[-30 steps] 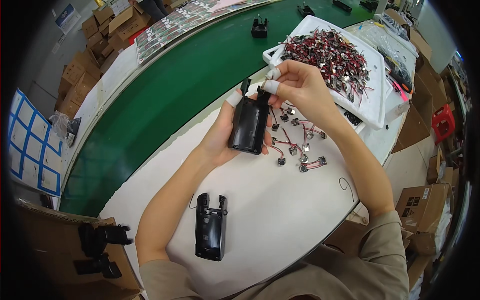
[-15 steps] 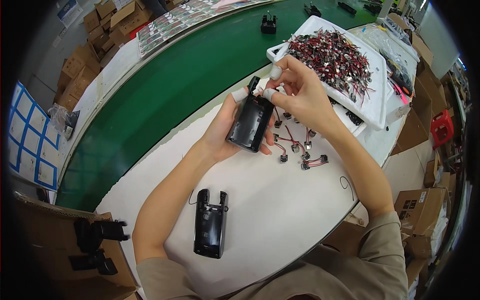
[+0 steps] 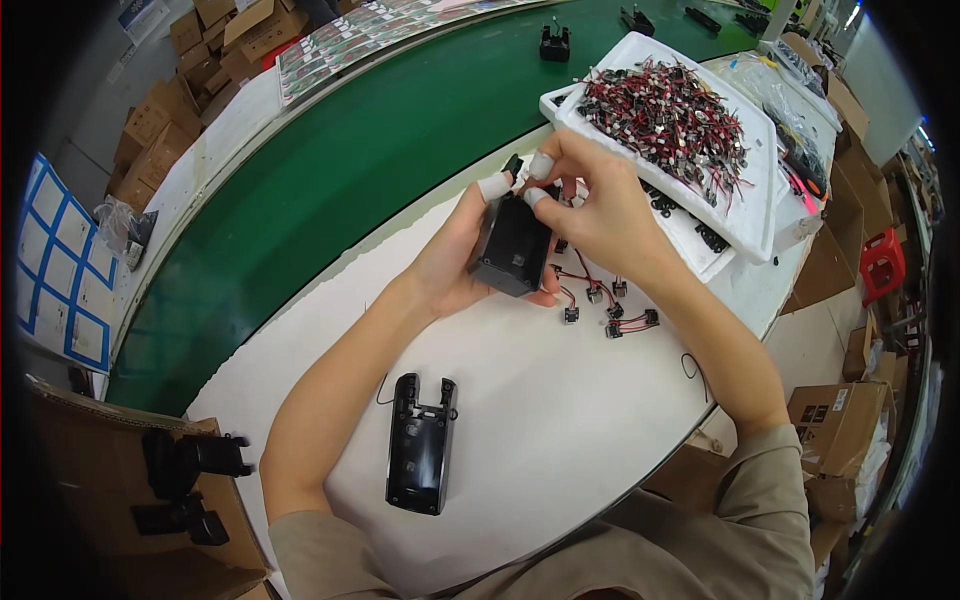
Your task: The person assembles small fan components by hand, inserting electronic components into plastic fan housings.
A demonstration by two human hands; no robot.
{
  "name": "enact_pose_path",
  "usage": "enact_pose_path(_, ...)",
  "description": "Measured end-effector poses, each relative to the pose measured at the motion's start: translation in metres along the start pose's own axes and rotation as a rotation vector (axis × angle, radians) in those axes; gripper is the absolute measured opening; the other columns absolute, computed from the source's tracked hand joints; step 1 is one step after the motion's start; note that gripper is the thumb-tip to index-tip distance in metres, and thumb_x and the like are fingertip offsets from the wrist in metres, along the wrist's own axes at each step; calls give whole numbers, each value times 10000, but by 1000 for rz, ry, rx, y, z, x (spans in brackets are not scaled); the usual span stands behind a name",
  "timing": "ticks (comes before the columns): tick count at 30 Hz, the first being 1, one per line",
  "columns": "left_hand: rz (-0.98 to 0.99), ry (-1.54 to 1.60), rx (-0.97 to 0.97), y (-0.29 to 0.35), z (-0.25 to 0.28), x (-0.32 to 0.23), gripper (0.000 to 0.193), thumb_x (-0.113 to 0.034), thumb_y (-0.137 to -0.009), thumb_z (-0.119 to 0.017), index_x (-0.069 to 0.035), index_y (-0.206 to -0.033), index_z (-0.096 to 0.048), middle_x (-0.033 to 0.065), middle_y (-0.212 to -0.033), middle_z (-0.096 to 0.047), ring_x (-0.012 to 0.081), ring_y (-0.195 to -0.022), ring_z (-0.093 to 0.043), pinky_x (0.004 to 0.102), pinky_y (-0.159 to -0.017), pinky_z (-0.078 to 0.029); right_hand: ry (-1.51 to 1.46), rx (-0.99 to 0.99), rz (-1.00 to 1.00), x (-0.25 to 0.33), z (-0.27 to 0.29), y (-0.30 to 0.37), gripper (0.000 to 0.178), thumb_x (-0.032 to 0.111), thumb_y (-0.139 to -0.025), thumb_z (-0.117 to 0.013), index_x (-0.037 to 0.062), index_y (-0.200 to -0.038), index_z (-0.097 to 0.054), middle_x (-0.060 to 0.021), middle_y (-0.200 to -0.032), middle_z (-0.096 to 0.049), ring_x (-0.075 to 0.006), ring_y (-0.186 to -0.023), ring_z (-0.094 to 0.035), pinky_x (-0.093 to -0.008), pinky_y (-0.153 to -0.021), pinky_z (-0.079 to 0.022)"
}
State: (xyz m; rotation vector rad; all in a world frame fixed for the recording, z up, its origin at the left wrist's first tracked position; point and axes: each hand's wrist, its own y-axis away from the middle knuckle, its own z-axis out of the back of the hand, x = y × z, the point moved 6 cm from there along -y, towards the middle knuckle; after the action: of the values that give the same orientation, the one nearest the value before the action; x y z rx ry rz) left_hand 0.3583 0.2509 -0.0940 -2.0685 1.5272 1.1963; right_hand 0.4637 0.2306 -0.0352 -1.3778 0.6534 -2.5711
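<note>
Above the white work surface, my left hand (image 3: 455, 245) is closed round a black plastic housing (image 3: 513, 248), its hollow inner side facing up. White covers wrap my left thumb and some fingertips of my right hand (image 3: 590, 200). The right thumb and fingers pinch at the housing's far end, by its narrow prong; what lies between them is too small to make out. Just right of the housing lie several small connector boards with red and black wires (image 3: 612, 312). A second black housing (image 3: 418, 445) rests nearer me, with a two-pronged far end.
A white foam tray (image 3: 755, 225) heaped with wired connectors (image 3: 665, 125) stands at the far right. The green conveyor belt (image 3: 330, 190) curves along the far side, carrying a black part (image 3: 555, 42). At the lower left, a cardboard box (image 3: 90, 480) holds black parts.
The housing has tilted in my left hand and shifted slightly right. My right fingers have closed in at its far end, nearer the left thumb.
</note>
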Motion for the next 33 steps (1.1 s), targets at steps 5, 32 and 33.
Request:
enact_pose_path(5, -52, -80, 36, 3, -1, -1, 602, -580, -858, -241, -60, -1103, -417, 107, -844, -546, 255, -625, -610, 360, -468, -522, 42, 75, -26, 5, 0, -1, 214, 24, -661, -606, 29, -806, -448, -52, -727, -612, -97, -577, -447, -227, -563, -390)
enact_pose_path(32, -226, -396, -496, -1, 26, -63, 355, -329, -876, -424, -19, -1045, -463, 157, -872, -609, 210, -603, -622, 274, -366, -487, -58, -181, 208, 11, 34, -5, 431, 70, -677, -608, -12, -1057, -422, -126, -963, -598, -151, -602, -492, -278, -555, -438)
enact_pose_path(33, -294, -459, -559, -12, 40, -76, 349, -321, -834, -473, -10, -993, -493, 120, -777, -595, 189, -577, -610, 261, -381, -495, -65, -199, 210, 10, 37, -5, 400, 62, -675, -608, 4, -1039, -452, -107, -944, -590, -160, -613, -487, -282, -574, -436)
